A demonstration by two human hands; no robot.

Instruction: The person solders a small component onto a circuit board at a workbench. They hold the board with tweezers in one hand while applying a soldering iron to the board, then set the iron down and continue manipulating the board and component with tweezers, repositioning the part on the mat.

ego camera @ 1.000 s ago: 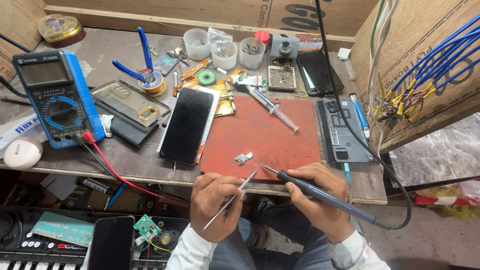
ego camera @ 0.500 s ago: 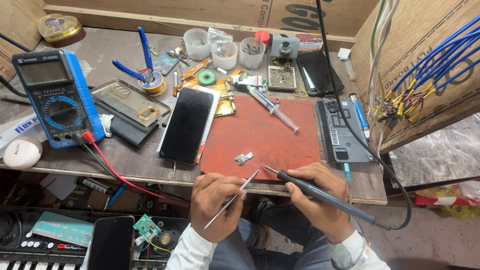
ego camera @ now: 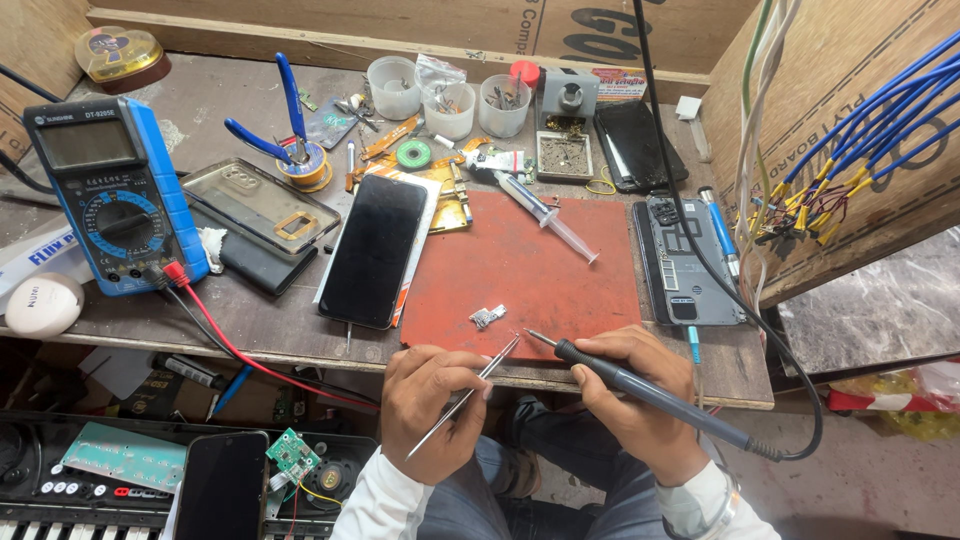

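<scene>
From the head view, the left hand (ego camera: 432, 405) pinches tweezers (ego camera: 468, 393) and the right hand (ego camera: 632, 400) is closed around a soldering iron (ego camera: 640, 388), both tips near a small metal part (ego camera: 487, 317) on the red mat (ego camera: 520, 275) at the bench (ego camera: 250, 330) front edge. A nudge could flick the part off that edge; the iron's cord (ego camera: 800, 440) may snag. Open mat lies beyond, between phone (ego camera: 375, 250) and syringe (ego camera: 548, 213).

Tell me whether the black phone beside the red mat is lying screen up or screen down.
Screen up. The black phone lies flat on the bench left of the red mat, its dark, unlit glass facing the camera, no camera lenses showing.
</scene>
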